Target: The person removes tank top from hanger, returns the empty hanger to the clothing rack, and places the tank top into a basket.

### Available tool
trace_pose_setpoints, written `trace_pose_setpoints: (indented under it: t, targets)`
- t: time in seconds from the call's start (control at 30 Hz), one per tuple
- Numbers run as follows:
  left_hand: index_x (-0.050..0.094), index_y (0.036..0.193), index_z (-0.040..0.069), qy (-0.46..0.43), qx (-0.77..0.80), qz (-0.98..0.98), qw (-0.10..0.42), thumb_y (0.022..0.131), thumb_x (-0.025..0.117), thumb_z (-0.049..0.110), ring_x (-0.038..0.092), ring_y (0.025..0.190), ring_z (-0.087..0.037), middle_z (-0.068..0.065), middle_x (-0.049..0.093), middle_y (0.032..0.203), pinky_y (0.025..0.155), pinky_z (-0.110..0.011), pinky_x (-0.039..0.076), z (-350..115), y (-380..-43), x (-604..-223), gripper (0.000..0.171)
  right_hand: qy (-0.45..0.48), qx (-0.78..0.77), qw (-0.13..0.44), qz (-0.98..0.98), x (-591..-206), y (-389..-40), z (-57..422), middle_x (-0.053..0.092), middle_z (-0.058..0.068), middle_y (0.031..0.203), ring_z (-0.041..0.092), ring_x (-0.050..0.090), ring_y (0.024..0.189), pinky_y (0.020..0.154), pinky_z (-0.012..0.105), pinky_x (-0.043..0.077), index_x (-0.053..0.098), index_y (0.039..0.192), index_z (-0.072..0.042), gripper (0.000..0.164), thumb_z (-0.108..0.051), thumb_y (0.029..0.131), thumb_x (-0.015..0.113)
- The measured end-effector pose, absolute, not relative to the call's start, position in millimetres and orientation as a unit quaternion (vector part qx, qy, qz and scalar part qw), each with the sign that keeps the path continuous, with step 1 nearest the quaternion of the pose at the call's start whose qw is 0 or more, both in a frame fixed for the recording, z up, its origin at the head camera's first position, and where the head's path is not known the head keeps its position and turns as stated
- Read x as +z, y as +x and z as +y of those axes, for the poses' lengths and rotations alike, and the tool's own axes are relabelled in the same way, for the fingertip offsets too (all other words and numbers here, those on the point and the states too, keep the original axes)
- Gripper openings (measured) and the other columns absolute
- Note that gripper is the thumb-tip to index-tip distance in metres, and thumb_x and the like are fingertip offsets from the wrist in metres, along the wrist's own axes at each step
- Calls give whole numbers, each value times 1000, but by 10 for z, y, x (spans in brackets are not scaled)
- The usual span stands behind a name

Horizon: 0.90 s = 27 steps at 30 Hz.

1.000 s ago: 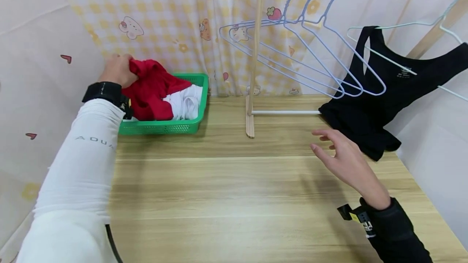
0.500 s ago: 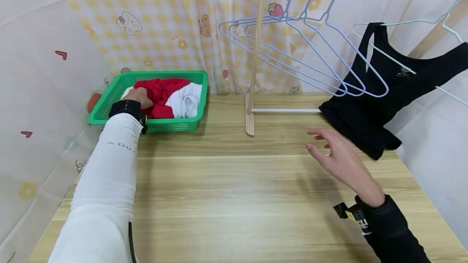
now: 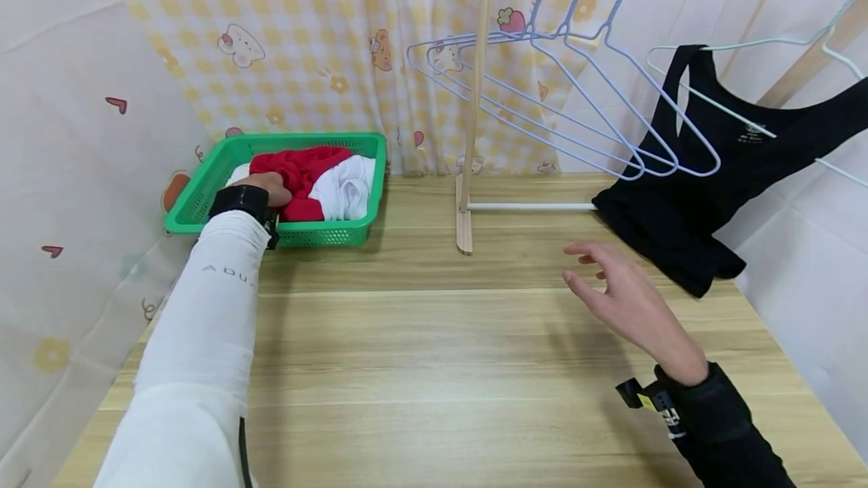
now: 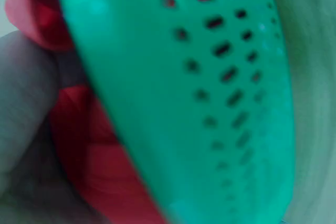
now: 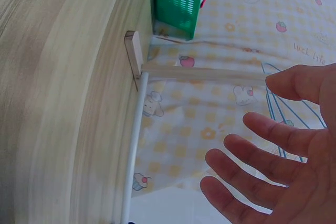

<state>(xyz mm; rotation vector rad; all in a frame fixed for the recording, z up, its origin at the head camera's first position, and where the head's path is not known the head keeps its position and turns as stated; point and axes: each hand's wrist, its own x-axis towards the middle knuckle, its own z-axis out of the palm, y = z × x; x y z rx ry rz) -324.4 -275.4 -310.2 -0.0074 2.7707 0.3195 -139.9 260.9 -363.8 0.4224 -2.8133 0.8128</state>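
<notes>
In the head view a green plastic basket (image 3: 325, 234) stands at the back left, holding a red cloth garment (image 3: 305, 172) and a white one (image 3: 349, 187). My left hand (image 3: 271, 185) reaches over its front rim and grips the red garment, whose folds show by the thumb (image 4: 23, 93) in the left wrist view. The basket wall hides part of that hand. My right hand (image 3: 620, 296) hovers above the table in front of the rack, fingers spread and loosely bent. The right wrist view shows its palm (image 5: 310, 182) with nothing in it.
Several light-blue hangers (image 3: 603, 81) hang from a rack with a wooden post (image 3: 475, 96) and a white lower bar (image 3: 529, 206). A black tank top (image 3: 719, 141) hangs on a pale green hanger at the right. A patterned curtain (image 3: 305, 59) backs the wooden table (image 3: 420, 352).
My left hand has lowered the lifted red garment into the basket and shifted right, uncovering the basket's left end. My right hand has drifted slightly left.
</notes>
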Motion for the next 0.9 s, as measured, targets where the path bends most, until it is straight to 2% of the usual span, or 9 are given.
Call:
trace_pose_setpoints:
  t: [0.07,0.17,0.23,0.33,0.43,0.57,0.67,0.8,0.9]
  targets:
    - [63,103,-7,-1,101,978,183,98,48,13,57,102,-45,-25,60,100,88,-49,48,-2743,-3309,-3105,26,141,271,88,-948,-3635,-1395,2616,67,24,139,42,65,124,94,62,57,65,141,-2,39,-21,107,68]
    - [66,98,-3,-6,72,981,182,97,47,16,56,104,-44,-25,61,104,87,-49,49,-2727,-3494,-3102,27,139,272,84,-948,-3638,-1393,2627,67,23,139,42,65,124,95,63,57,65,141,-2,39,-21,107,68]
    - [65,91,2,-18,68,981,179,98,47,18,56,100,-41,-21,59,100,85,-48,49,-2677,-3572,-3038,26,138,274,81,-948,-3643,-1388,2633,67,23,140,42,64,125,95,63,57,64,141,-2,39,-21,107,68]
    - [63,85,4,-28,71,987,144,99,45,18,57,92,-38,-16,57,91,82,-48,48,-2512,-3504,-2822,26,138,275,83,-948,-3640,-1385,2639,67,23,140,42,64,125,95,63,56,64,141,-1,39,-20,107,68]
    - [59,86,4,-28,81,992,88,101,43,18,58,90,-40,-16,56,89,87,-55,48,-2306,-3365,-2587,26,141,276,89,-947,-3634,-1389,2639,67,23,140,42,64,125,95,62,56,65,141,-1,39,-19,107,68]
    - [60,113,-8,-24,104,994,3,103,42,18,57,111,-53,-32,60,116,102,-74,44,-2023,-3167,-2384,33,144,278,96,-945,-3621,-1395,2632,68,22,140,42,65,125,94,60,57,65,141,-2,39,-19,106,69]
    - [55,134,-14,5,119,991,-61,106,40,18,54,120,-59,-41,56,133,100,-81,45,-1816,-2961,-2320,46,144,281,94,-944,-3616,-1399,2623,67,22,140,42,65,126,94,61,57,65,141,-2,39,-19,106,69]
    - [55,144,-13,53,111,981,-148,109,45,23,60,115,-57,-40,60,135,85,-73,56,-1560,-2659,-2358,51,144,287,94,-942,-3611,-1403,2610,67,23,141,42,65,126,96,62,57,64,142,-2,40,-18,106,69]
    - [56,148,-9,76,113,972,-189,111,52,26,61,119,-54,-37,61,141,84,-69,58,-1410,-2430,-2460,51,142,291,92,-942,-3600,-1405,2598,66,23,142,43,64,128,98,63,57,63,143,-1,40,-18,107,68]
